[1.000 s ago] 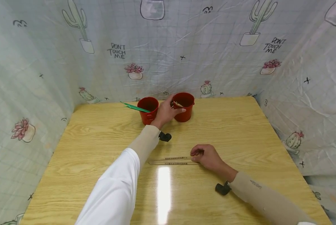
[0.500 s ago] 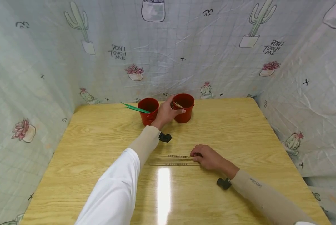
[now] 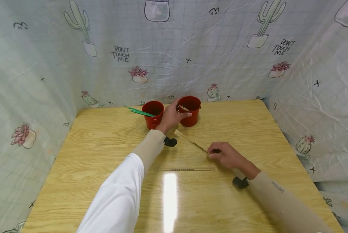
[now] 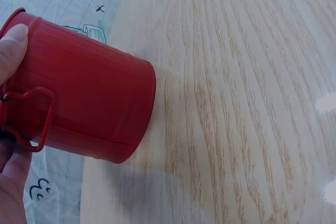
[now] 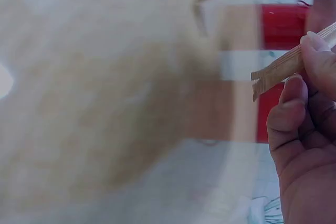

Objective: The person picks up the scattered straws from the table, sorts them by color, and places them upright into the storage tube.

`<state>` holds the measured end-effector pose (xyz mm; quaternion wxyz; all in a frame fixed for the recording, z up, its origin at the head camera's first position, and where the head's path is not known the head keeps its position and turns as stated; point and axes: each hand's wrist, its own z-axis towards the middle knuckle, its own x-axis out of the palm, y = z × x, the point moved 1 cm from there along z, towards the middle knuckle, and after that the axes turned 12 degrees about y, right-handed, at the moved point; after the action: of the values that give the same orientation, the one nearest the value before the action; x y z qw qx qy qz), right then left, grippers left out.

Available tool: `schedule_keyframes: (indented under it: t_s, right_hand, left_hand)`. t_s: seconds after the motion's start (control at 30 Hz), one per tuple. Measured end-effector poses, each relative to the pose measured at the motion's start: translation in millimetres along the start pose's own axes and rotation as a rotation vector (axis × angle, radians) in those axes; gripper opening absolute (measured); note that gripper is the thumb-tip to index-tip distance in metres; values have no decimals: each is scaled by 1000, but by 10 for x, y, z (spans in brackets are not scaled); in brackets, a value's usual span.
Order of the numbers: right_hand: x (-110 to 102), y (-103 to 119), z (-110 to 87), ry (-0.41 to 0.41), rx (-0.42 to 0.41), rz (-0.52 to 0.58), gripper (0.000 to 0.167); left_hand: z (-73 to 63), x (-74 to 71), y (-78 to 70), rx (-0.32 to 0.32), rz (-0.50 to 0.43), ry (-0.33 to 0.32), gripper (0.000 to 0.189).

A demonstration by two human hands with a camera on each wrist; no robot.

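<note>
My left hand (image 3: 171, 116) holds the right-hand red bucket (image 3: 190, 121) by its near-left rim, thumb outside the wall. The left wrist view shows the thumb (image 4: 11, 48) near the rim, above a red wire handle (image 4: 51, 116). A pale, slim item (image 3: 184, 108) leans inside that bucket. My right hand (image 3: 224, 156) pinches one end of a straw in a printed brown paper wrapper (image 3: 191, 141), whose other end slants up toward the buckets. The wrapper's crimped end (image 5: 265, 82) sticks out past the thumb in the right wrist view. A second wrapped straw (image 3: 182, 170) lies crosswise on the table.
Left of my left hand stands another red bucket (image 3: 149, 122), with green slender sticks (image 3: 140, 111) poking out over its rim. Behind the wooden table (image 3: 104, 145) hangs a cactus-print cloth (image 3: 162, 58). Black wrist cameras (image 3: 171, 141) sit on both wrists.
My right hand has lifted one wrapped straw off the table beside the other and moved right and away, swinging its far end toward the buckets. My left hand stays on the bucket.
</note>
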<state>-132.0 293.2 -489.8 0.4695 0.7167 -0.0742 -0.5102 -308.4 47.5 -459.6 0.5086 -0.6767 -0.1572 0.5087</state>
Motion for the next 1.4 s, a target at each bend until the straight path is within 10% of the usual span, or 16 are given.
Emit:
schedule_keyframes:
  t_s: [0.93,1.4]
  right_hand:
    - [-764,558,1205,-497,-113,-33,6]
    - [-702,396,1396,-374,17,-245,12]
  left_hand:
    - [-25,4,-13,-3,-24,-13,75]
    - [-23,14,11,12,-46,0,72]
